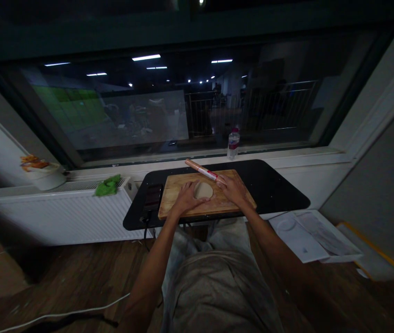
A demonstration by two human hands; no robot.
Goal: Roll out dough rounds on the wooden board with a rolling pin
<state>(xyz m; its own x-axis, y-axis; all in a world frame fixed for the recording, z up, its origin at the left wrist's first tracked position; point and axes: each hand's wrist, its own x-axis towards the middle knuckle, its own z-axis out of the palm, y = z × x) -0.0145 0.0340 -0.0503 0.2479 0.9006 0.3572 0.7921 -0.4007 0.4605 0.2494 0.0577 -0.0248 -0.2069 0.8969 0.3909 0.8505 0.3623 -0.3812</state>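
A flat round of dough (204, 190) lies on a wooden cutting board (171, 196). My left hand (187, 198) curves around its left side, thumb at the near edge and fingers at the far edge. In my right hand (233, 189) is the near end of a wooden rolling pin (202, 170) with a red and white label. The pin slants up and to the left, past the far side of the dough. The fingertips of my right hand are partly hidden around the pin.
Under the board is a black tabletop (276, 189), with a dark phone (153, 197) and cable at its left. A water bottle (233, 143) stands by the window. A green cloth (107, 185) rests on the radiator (89, 217). An open white box (339, 240) sits low right.
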